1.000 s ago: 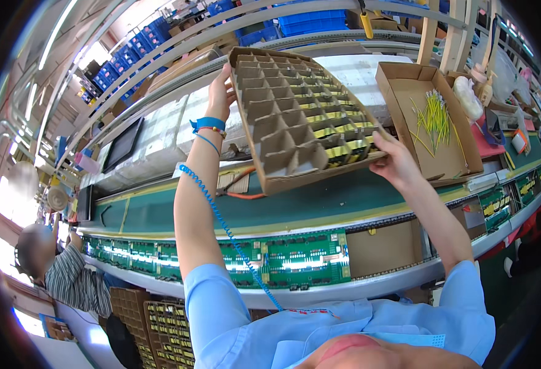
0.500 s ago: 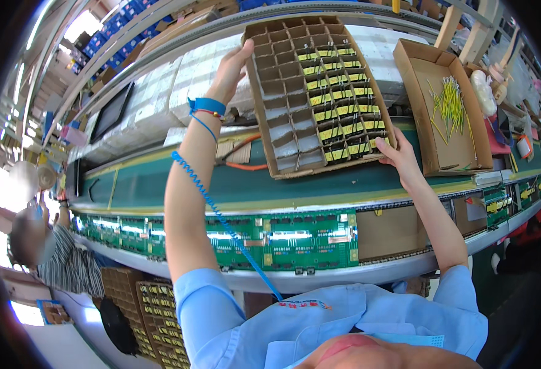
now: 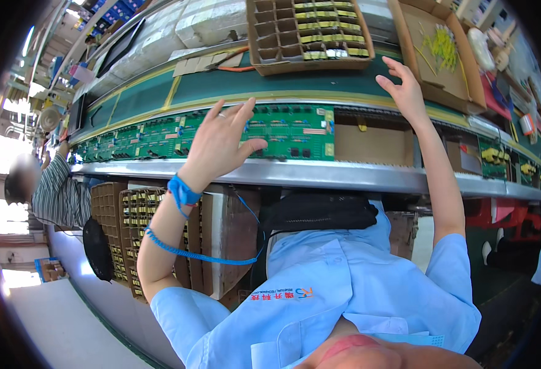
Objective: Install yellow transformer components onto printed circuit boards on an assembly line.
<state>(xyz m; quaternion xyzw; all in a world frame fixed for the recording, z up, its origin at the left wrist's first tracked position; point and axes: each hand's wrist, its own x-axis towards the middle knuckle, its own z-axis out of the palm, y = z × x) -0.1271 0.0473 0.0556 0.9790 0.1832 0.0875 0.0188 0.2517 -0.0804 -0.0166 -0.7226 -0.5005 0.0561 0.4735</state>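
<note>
A divided cardboard box (image 3: 314,66) rests on the far side of the green work surface, its right-hand cells holding rows of yellow block-shaped parts (image 3: 330,35). Nothing is in my left hand (image 3: 223,140), which hovers over a row of green circuit boards (image 3: 286,130) with its fingers spread. A blue coiled cord runs from the blue wristband (image 3: 183,190) on that arm. Just right of the box's near corner, and apart from it, my right hand (image 3: 404,92) is also open, fingers stretched out.
Yellow-green wires (image 3: 441,48) lie in an open carton (image 3: 461,83) at the far right. A metal rail (image 3: 319,171) edges the bench in front of me. More divided boxes (image 3: 132,212) stand low on the left, near a co-worker in a striped shirt (image 3: 61,194).
Both hands have let go of the divided box, which was tilted up and now sits flat. My left hand has come down over the boards. The view has tipped downward.
</note>
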